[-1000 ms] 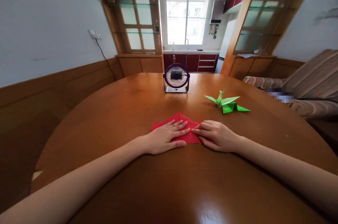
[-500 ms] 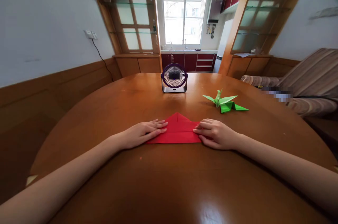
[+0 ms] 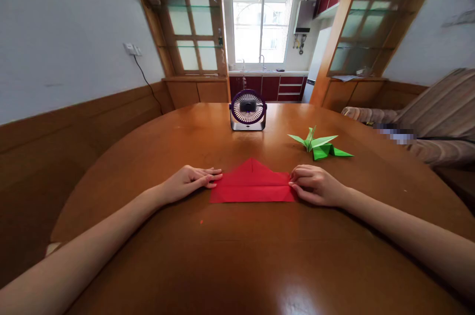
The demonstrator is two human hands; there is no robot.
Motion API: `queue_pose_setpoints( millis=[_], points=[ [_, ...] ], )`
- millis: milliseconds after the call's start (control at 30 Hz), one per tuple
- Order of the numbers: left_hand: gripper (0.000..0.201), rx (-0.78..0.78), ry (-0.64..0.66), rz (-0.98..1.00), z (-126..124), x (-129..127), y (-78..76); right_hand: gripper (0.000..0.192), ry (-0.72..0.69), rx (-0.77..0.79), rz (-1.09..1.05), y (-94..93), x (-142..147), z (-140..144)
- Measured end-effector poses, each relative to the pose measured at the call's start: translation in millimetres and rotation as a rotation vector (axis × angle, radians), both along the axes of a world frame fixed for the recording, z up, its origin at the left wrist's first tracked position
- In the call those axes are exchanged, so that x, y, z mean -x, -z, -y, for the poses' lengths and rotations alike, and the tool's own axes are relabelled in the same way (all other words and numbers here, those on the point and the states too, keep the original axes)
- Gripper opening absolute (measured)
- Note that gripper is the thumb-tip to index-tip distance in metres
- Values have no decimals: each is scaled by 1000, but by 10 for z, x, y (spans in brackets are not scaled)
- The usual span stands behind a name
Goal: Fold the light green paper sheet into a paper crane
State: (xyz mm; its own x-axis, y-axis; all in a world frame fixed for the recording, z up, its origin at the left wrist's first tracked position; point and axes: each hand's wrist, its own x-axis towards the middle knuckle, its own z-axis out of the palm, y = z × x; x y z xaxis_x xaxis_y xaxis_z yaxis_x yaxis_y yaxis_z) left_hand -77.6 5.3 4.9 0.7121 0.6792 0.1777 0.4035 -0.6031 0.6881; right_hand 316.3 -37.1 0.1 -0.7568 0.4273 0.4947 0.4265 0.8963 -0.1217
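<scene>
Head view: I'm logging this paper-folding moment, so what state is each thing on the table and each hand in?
Red paper: folded into a flat shape with a peak, lying on the table.
Left hand: open, palm down, fingertips at the paper's left end.
Right hand: fingers curled, pressing the paper's right end.
Green paper crane: finished, standing untouched.
Small fan: upright; cannot tell if running.

Daylight from the window [image 3: 262, 25] ahead, slightly blown out. Strong glare patch on the table [image 3: 282, 236] at its near edge in front of me. Sharp at centre, heavy wide-angle bending at the sides; soft shadows only.
</scene>
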Motion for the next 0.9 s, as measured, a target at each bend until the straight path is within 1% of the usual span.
queue_pose_setpoints(
  millis=[167,300,400,500,600,700,767,900],
  points=[
    [30,22,-2,7,-30,17,7,28,25,66,-32,9,-41,-30],
    [31,19,2,16,-56,24,13,25,32,57,-26,13,-51,-28],
    [30,-17,20,17,-67,25,8,21,27,49,-23,9,-43,-27],
    [30,-132,32,27,-37,-12,-24,17,14,85,-10,3,-34,-28],
    [26,-334,27,26,41,-131,-74,13,15,145,5,5,-34,-33],
    [24,-480,56,-14,122,-354,-100,12,20,165,-1,10,-41,-39],
    [23,-520,108,-101,145,-536,-98,12,16,172,-4,10,-47,-42],
    [27,-685,182,-273,94,-856,-92,14,4,187,-16,8,-56,-48]
  ],
)
